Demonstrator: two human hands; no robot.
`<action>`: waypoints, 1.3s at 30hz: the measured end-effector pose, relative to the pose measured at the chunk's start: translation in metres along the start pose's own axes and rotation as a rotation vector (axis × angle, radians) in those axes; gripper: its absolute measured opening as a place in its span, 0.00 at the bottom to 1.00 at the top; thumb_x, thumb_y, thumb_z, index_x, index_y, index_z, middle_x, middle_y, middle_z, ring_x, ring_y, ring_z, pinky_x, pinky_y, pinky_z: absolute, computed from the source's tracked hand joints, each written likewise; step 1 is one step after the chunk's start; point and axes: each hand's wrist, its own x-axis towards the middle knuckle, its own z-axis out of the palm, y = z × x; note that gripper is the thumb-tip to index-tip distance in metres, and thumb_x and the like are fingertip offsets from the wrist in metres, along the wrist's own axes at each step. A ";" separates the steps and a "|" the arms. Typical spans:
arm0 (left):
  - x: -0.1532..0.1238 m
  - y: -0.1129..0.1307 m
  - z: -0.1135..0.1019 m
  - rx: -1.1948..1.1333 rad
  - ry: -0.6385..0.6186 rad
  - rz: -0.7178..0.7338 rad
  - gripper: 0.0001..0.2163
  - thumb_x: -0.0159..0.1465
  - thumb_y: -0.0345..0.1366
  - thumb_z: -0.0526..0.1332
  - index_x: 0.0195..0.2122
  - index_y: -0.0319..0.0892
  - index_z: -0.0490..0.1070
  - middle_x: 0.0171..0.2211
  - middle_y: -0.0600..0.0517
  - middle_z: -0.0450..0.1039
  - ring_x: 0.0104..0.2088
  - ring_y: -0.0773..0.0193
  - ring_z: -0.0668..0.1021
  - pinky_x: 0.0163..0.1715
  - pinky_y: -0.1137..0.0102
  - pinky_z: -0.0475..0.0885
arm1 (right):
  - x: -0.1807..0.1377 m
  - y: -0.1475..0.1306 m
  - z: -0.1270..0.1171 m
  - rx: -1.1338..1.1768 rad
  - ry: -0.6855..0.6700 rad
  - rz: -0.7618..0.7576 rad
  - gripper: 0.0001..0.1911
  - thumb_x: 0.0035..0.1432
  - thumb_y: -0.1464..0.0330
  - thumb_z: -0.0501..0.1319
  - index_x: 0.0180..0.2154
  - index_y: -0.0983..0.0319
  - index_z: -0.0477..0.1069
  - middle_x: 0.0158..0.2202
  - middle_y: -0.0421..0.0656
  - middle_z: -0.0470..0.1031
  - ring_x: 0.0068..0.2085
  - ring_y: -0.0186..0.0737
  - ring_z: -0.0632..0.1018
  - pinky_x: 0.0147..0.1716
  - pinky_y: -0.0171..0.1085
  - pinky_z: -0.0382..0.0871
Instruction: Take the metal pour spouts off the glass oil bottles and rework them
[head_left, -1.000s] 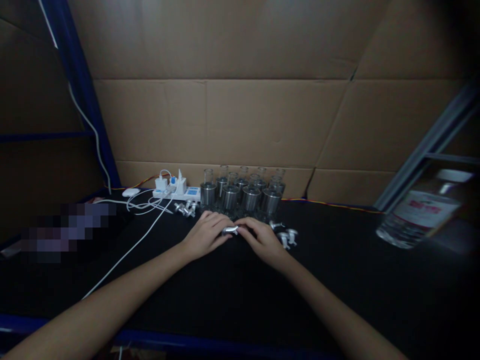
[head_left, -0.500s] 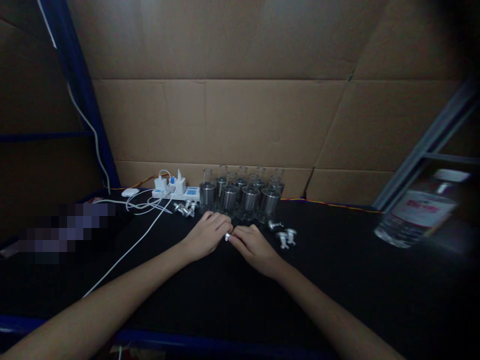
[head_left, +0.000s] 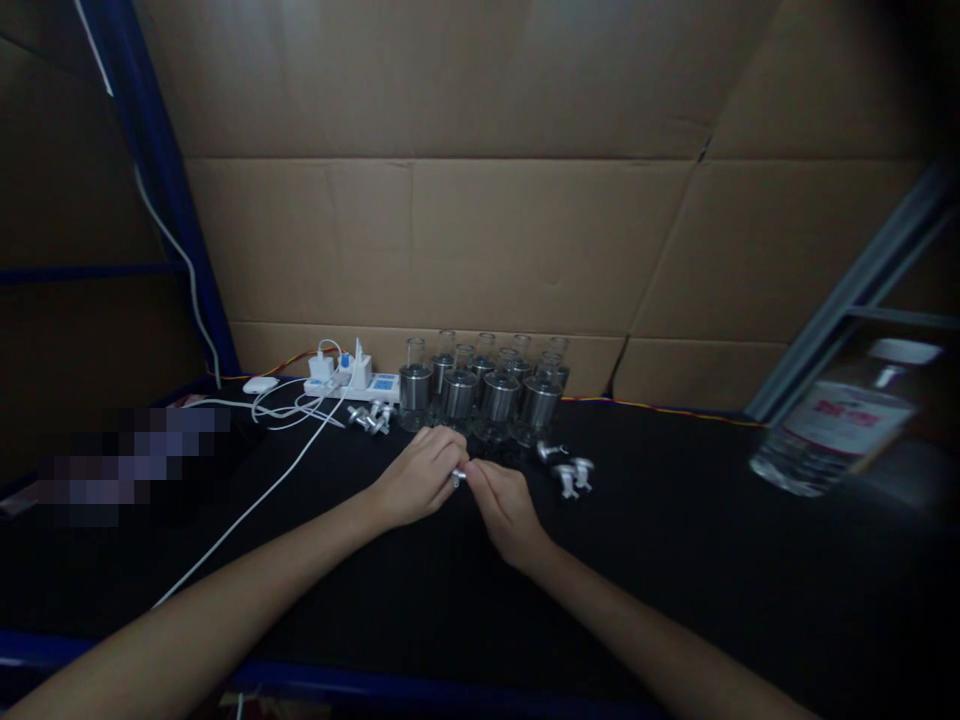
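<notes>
Right hand [head_left: 507, 505] has angled steeper, meeting left hand [head_left: 426, 474] at metal piece [head_left: 457, 479].

Dim bay with a cardboard wall [head_left: 480, 240] behind a black tabletop [head_left: 405, 620].
The brown sheets span the back, crossed by 2 long horizontal seams, plus 1 slanting seam toward the right that darkens into a gap near the tabletop. At the left, a blue post [head_left: 165, 190] slants upward, meeting 1 blue crossbar [head_left: 82, 274] with darker brown panels above and below. At the right, a grey metal post [head_left: 847, 295] slants the other way, with a thin crosspiece [head_left: 904, 316]. A blue rail [head_left: 337, 682] edges the front. Light is weak, fading almost to black in the right corners.
</notes>
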 end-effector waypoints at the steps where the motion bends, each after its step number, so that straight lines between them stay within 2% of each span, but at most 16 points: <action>1: 0.000 0.000 0.000 0.012 0.015 0.010 0.03 0.58 0.29 0.48 0.32 0.39 0.58 0.34 0.48 0.62 0.35 0.62 0.65 0.34 0.67 0.60 | 0.000 0.000 0.001 0.038 0.021 0.028 0.18 0.59 0.65 0.43 0.18 0.61 0.55 0.17 0.37 0.57 0.21 0.30 0.62 0.22 0.31 0.56; 4: -0.002 -0.004 -0.001 0.033 0.045 0.013 0.02 0.57 0.27 0.48 0.31 0.39 0.58 0.33 0.48 0.62 0.34 0.62 0.65 0.34 0.67 0.60 | -0.001 0.008 0.003 0.170 0.088 0.154 0.20 0.58 0.62 0.44 0.16 0.61 0.51 0.14 0.35 0.52 0.17 0.28 0.58 0.18 0.31 0.52; 7: -0.005 -0.011 -0.003 -0.002 0.091 -0.064 0.04 0.55 0.25 0.48 0.29 0.40 0.57 0.33 0.48 0.62 0.36 0.62 0.65 0.36 0.67 0.61 | 0.002 0.021 0.000 0.263 0.173 0.268 0.20 0.58 0.60 0.43 0.17 0.60 0.50 0.13 0.33 0.50 0.16 0.28 0.56 0.16 0.31 0.50; 10: -0.007 -0.019 -0.003 -0.056 0.186 -0.198 0.05 0.54 0.24 0.48 0.29 0.40 0.57 0.32 0.49 0.61 0.36 0.63 0.65 0.37 0.67 0.61 | 0.007 0.029 -0.011 0.121 0.236 0.250 0.18 0.57 0.61 0.45 0.18 0.61 0.53 0.16 0.35 0.53 0.18 0.29 0.58 0.18 0.31 0.51; 14: -0.007 -0.024 -0.001 -0.087 0.244 -0.298 0.07 0.53 0.23 0.48 0.30 0.40 0.58 0.33 0.49 0.61 0.36 0.63 0.65 0.37 0.68 0.61 | 0.014 0.031 -0.025 -0.137 0.304 0.130 0.12 0.57 0.65 0.47 0.25 0.62 0.61 0.22 0.38 0.60 0.26 0.33 0.64 0.25 0.33 0.57; 16: -0.007 -0.024 0.000 -0.083 0.242 -0.313 0.07 0.53 0.23 0.49 0.31 0.40 0.59 0.34 0.49 0.62 0.36 0.63 0.66 0.37 0.68 0.61 | 0.016 0.031 -0.028 -0.236 0.275 0.068 0.08 0.56 0.67 0.49 0.28 0.62 0.64 0.27 0.41 0.63 0.30 0.35 0.66 0.30 0.35 0.59; 20: -0.007 -0.023 0.000 -0.060 0.202 -0.299 0.08 0.53 0.24 0.49 0.32 0.40 0.60 0.34 0.50 0.62 0.37 0.63 0.66 0.37 0.68 0.60 | 0.015 0.034 -0.025 -0.429 0.118 -0.042 0.06 0.52 0.67 0.54 0.33 0.59 0.69 0.34 0.44 0.65 0.38 0.40 0.66 0.36 0.39 0.60; 27: -0.007 -0.020 -0.002 -0.028 0.157 -0.293 0.07 0.54 0.25 0.50 0.33 0.40 0.60 0.34 0.50 0.63 0.38 0.62 0.67 0.38 0.68 0.60 | 0.011 0.038 -0.018 -0.676 -0.052 -0.079 0.09 0.50 0.70 0.57 0.36 0.56 0.70 0.45 0.45 0.62 0.46 0.45 0.62 0.39 0.43 0.58; 34: -0.006 -0.019 -0.002 -0.032 0.150 -0.286 0.08 0.53 0.24 0.49 0.33 0.40 0.60 0.34 0.50 0.64 0.38 0.62 0.67 0.38 0.67 0.61 | 0.009 0.041 -0.017 -0.699 -0.070 -0.097 0.10 0.50 0.70 0.56 0.36 0.56 0.70 0.46 0.46 0.61 0.48 0.47 0.61 0.39 0.44 0.58; 39: -0.007 -0.020 0.000 -0.081 0.163 -0.292 0.11 0.52 0.23 0.50 0.36 0.40 0.58 0.37 0.48 0.62 0.39 0.61 0.66 0.39 0.66 0.62 | 0.011 0.037 -0.019 -0.655 -0.030 -0.092 0.11 0.53 0.70 0.53 0.38 0.57 0.69 0.45 0.47 0.63 0.46 0.46 0.62 0.39 0.45 0.58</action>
